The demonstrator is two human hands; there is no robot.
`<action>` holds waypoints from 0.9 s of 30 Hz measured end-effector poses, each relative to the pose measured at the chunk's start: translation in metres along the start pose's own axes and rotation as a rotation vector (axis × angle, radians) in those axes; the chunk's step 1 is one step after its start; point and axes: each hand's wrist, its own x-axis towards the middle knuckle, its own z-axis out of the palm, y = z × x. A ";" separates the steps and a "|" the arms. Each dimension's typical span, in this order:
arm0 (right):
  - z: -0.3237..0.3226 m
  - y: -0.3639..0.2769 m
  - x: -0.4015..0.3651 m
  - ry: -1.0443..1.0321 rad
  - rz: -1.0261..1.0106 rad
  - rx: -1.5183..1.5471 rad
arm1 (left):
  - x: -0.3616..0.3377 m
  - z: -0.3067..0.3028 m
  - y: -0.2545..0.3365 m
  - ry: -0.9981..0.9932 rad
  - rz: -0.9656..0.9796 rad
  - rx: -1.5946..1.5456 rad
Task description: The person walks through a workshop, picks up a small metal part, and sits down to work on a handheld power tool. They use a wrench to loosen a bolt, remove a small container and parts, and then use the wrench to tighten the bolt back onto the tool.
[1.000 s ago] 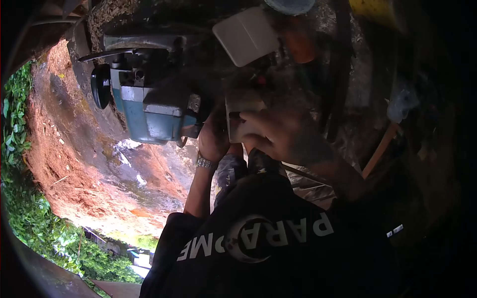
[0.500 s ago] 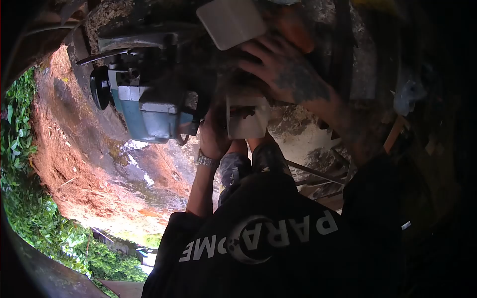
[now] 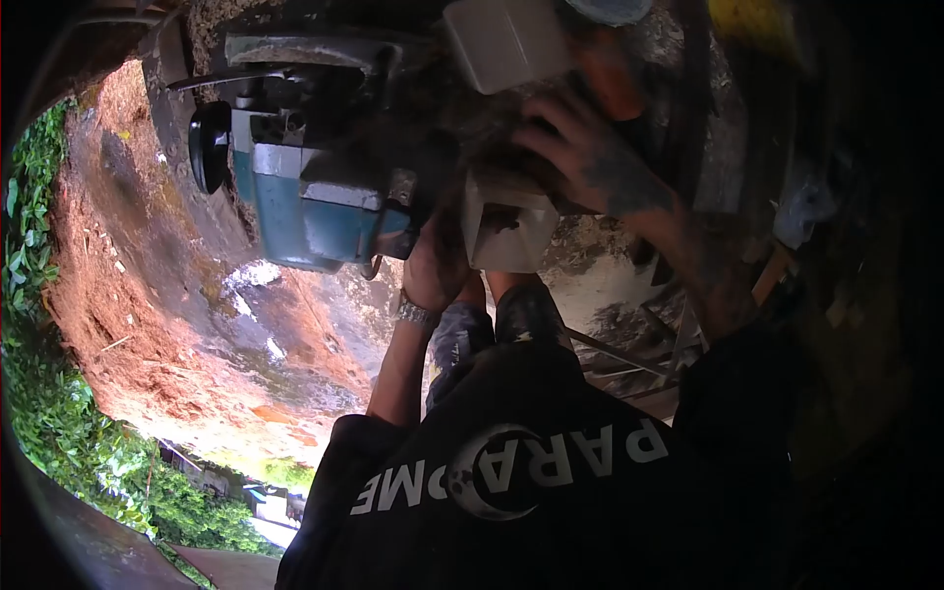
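My left hand [image 3: 435, 264], with a watch on its wrist, is beside a pale square container [image 3: 512, 236] that has something dark in it. The fingers of this hand are lost in shadow, so its grip cannot be made out. A teal and grey machine [image 3: 307, 211] with a black round part stands to the left of it. My right hand [image 3: 565, 143], tattooed toward the wrist, has its fingers apart over a dark area. Just beyond it are a second pale container [image 3: 506, 44] and an orange object [image 3: 612, 79].
A round pale lid or dish [image 3: 610, 8] and a yellow object [image 3: 752, 29] lie at the top. Crumpled clear plastic [image 3: 804, 206] is on the right. Thin bars [image 3: 619, 352] cross near my legs. Reddish soil [image 3: 118, 324] and green plants [image 3: 39, 364] fill the left.
The machine, both containers and the orange object appear farther right in view, as the camera has shifted. My right hand also appears farther right and slightly lower, its fingers still apart.
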 end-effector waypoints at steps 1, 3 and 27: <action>-0.003 -0.004 0.000 -0.006 -0.004 -0.031 | -0.002 0.002 -0.004 0.018 0.010 -0.019; -0.007 -0.011 -0.002 -0.015 0.002 -0.080 | -0.003 0.002 -0.010 0.029 0.036 -0.020; -0.017 -0.016 -0.016 0.291 0.326 0.385 | 0.002 -0.005 -0.006 -0.058 -0.012 0.019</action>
